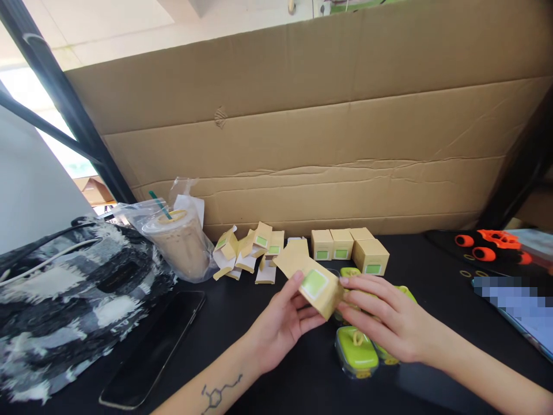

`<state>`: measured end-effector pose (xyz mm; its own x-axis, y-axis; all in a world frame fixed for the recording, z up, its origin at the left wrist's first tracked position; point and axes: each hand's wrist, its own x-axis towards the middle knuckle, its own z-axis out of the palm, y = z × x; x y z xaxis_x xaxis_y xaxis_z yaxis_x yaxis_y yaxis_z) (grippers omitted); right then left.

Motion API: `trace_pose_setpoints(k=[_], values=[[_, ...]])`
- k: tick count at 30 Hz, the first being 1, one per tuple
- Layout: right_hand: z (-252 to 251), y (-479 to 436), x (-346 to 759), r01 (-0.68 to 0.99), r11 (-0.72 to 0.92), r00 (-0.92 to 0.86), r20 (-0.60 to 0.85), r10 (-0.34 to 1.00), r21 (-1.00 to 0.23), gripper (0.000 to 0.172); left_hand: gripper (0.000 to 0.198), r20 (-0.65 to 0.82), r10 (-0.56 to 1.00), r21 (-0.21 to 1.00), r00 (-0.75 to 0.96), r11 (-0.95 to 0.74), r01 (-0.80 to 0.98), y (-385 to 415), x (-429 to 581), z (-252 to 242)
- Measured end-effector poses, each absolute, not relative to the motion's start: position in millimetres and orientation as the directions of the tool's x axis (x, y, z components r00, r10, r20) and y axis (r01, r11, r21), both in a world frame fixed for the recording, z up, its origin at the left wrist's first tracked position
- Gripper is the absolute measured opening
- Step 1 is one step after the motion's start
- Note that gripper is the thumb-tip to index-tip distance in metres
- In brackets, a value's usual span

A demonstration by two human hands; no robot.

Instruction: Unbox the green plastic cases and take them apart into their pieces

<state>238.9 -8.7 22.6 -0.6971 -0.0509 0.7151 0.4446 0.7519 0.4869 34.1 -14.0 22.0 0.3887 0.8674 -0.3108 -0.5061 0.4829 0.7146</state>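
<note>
My left hand (279,323) grips a small tan cardboard box (309,281) with a green label, its top flap standing open, thumb on the front face. My right hand (389,320) is closed at the box's right end, fingers curled around something I cannot make out. Just below my right hand lie green plastic items (356,349) in clear wrapping on the black table (242,323). Behind, three closed tan boxes (345,245) stand in a group, and several open or flat boxes (250,251) lie to their left.
An iced drink in a plastic bag (179,242) stands at left, beside a black-and-white bag (69,294) and a dark phone (155,346). A large cardboard sheet (319,132) walls off the back. An orange object (492,245) and a tablet (518,305) lie at right.
</note>
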Motion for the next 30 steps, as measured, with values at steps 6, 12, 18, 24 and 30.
trace_pose_setpoints(k=[6, 12, 18, 24, 30], values=[[28, -14, 238, 0.471, 0.681, -0.72, 0.69, -0.07, 0.561, 0.028, 0.032, -0.28, 0.867, 0.739, 0.412, 0.469, -0.485, -18, 33, 28], [27, -18, 238, 0.472, 0.668, -0.732, 0.678, -0.067, 0.575, 0.036, 0.035, -0.29, 0.855, 0.748, 0.429, 0.482, -0.456, -18, 37, 26], [26, -15, 239, 0.451, 0.706, -0.713, 0.696, -0.083, 0.546, 0.034, 0.037, -0.263, 0.862, 0.771, 0.433, 0.458, -0.443, -18, 37, 24], [29, -15, 240, 0.454, 0.685, -0.707, 0.699, -0.112, 0.569, 0.038, 0.039, -0.245, 0.854, 0.777, 0.459, 0.456, -0.434, -20, 36, 21], [34, -21, 244, 0.458, 0.683, -0.649, 0.739, -0.181, 0.569, 0.034, 0.049, -0.286, 0.854, 0.707, 0.435, 0.495, -0.506, -13, 32, 24]])
